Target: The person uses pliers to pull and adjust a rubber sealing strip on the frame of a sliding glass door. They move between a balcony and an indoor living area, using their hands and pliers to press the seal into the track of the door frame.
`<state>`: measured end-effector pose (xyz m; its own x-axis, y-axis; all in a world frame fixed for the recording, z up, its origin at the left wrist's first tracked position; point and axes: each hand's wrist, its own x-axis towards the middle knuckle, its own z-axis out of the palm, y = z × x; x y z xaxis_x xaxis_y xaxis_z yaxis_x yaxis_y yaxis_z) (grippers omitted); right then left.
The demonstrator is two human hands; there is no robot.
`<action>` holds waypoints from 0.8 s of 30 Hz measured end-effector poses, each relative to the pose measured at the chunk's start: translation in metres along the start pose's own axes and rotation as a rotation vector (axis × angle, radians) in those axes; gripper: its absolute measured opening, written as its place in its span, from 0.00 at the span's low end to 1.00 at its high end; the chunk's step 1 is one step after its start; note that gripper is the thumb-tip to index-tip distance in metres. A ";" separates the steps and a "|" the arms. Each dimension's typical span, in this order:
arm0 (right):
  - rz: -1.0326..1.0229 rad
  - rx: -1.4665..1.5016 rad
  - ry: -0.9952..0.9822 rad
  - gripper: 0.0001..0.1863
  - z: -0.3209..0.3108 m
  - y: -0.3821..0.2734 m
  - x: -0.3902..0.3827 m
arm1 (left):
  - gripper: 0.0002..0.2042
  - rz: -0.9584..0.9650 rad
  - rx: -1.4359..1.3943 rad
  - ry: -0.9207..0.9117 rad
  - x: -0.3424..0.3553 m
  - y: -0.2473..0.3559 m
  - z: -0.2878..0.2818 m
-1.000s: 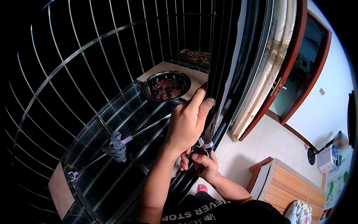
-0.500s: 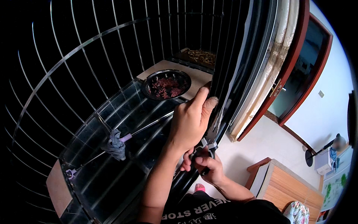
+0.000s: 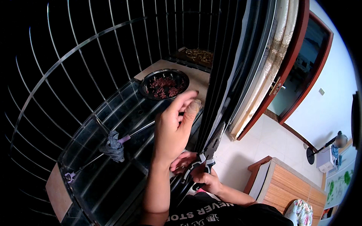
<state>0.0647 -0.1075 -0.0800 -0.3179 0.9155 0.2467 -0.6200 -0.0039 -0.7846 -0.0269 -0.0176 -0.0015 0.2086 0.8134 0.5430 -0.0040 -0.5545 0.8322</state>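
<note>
My right hand (image 3: 208, 181) grips a pair of scissors (image 3: 199, 162) with black and pale grey handles; its fingers wrap round behind them. The scissor blades point up and away, beside the dark window frame (image 3: 211, 109), and stand partly apart. Above and to the left is my left hand (image 3: 171, 130), raised, with the fingers bent and the thumb apart from the forefinger. I see nothing held in it. The thumb tip looks greyish. Beyond that hand, a round dark tray (image 3: 143, 87) of small reddish pieces rests on a beige board (image 3: 200, 80).
Curved metal bars (image 3: 81, 44) enclose the window ledge on the left. A grey cloth (image 3: 114, 147) hangs on a pole with purple fittings. Yellowish strips (image 3: 200, 55) lie at the far end. Indoors are a curtain (image 3: 277, 49), a wooden table (image 3: 288, 184) and a fan (image 3: 311, 156).
My left hand has drawn back leftward from the window frame, and its thumb and forefinger show more plainly. The scissors in my right hand have shifted slightly down and left, showing more blade.
</note>
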 end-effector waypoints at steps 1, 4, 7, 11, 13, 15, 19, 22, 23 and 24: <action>-0.014 -0.036 0.018 0.27 0.001 -0.002 0.001 | 0.15 -0.009 0.014 -0.002 -0.003 -0.006 0.001; 0.073 -0.115 0.155 0.18 -0.013 0.000 -0.010 | 0.13 -0.148 0.106 -0.119 -0.015 0.000 0.002; 0.047 -0.104 0.225 0.07 -0.018 0.005 -0.008 | 0.13 -0.066 0.266 -0.134 -0.026 -0.006 0.004; 0.084 -0.187 0.288 0.07 -0.013 0.000 -0.004 | 0.11 -0.155 0.227 -0.175 -0.036 -0.003 0.000; 0.101 -0.157 0.273 0.07 -0.014 -0.001 0.000 | 0.10 -0.155 0.171 -0.239 -0.040 0.003 -0.005; 0.143 -0.173 0.365 0.07 -0.005 -0.007 0.003 | 0.10 -0.082 0.133 -0.313 -0.042 -0.001 -0.006; 0.107 -0.132 0.312 0.05 -0.011 -0.003 -0.001 | 0.07 -0.185 0.031 -0.383 -0.039 -0.008 -0.005; 0.090 -0.183 0.212 0.06 -0.018 0.000 -0.005 | 0.07 -0.094 0.054 -0.339 -0.043 -0.022 -0.003; 0.090 -0.206 0.216 0.06 -0.018 0.000 -0.005 | 0.08 -0.073 0.060 -0.325 -0.044 -0.025 -0.002; 0.091 -0.230 0.219 0.06 -0.017 -0.001 -0.004 | 0.09 -0.037 0.070 -0.292 -0.043 -0.026 -0.002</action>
<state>0.0789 -0.1046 -0.0900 -0.1869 0.9805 0.0610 -0.4103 -0.0215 -0.9117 -0.0373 -0.0377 -0.0464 0.4795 0.7539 0.4492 0.0736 -0.5446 0.8355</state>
